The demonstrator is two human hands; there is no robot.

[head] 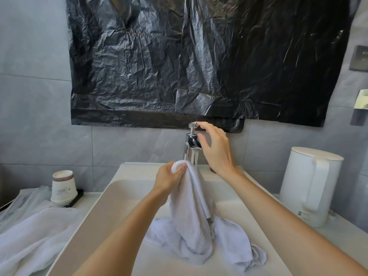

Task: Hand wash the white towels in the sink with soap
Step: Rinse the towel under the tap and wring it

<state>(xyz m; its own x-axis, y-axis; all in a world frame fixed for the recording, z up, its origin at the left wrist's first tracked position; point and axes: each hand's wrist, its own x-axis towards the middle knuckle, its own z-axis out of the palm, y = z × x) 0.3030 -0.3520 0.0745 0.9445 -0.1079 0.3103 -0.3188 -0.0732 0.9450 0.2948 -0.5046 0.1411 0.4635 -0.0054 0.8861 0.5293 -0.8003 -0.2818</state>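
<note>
So right in front of me the white towel (pixel 191 216) trails down into the sink (pixel 111 206), its bottom end heaped on the basin floor. My left hand (pixel 169 176) is bunched tight round the top of it. My right hand (pixel 215 150) is loose and spread, fingertips just touching the knob (pixel 192 125) on top of the chrome faucet (pixel 190 152), not gripping it. My worry is that if I yank that open too hard, water bounces off the shallow basin onto the counter (pixel 338 236), maybe onto the white kettle (pixel 310 184) at my right. A second towel (pixel 33 232) lies on the left beside stacked paper cups (pixel 63 188). Behind are grey wall tiles (pixel 35 96) and a black plastic sheet (pixel 179 56).
</note>
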